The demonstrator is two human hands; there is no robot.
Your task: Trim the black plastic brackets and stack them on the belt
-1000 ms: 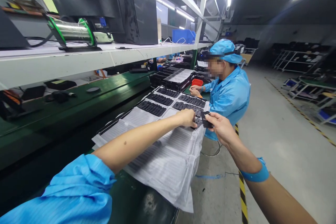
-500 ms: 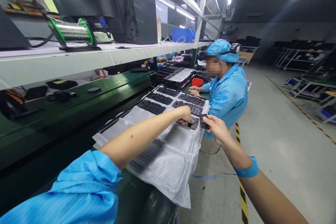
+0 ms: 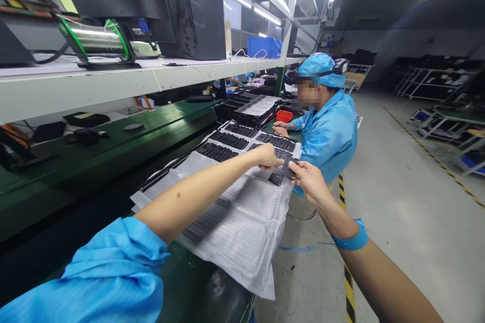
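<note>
My right hand (image 3: 311,180) pinches a flat, thin black part (image 3: 290,166) between thumb and fingers, above the near right end of the filled tray area. Just left of it is my left hand (image 3: 268,156), fingers curled and forefinger reaching to the part's edge; whether anything is inside those fingers is hidden. Beneath the hands is a tray covered by a white translucent sheet (image 3: 242,234). Rows of black parts (image 3: 217,151) lie in its far compartments, and a black piece (image 3: 276,177) lies below the held part.
A co-worker in blue (image 3: 328,123) sits beyond the tray, near a red bin (image 3: 284,116). Stacked trays (image 3: 261,106) stand behind. Along the left runs a green bench (image 3: 170,121), under a white shelf (image 3: 151,79) carrying a wire spool (image 3: 96,40) and a monitor.
My left hand has lifted slightly from the piece in the tray towards the held part. My right hand has moved a little left and up with the black part, which now overlaps the tray.
</note>
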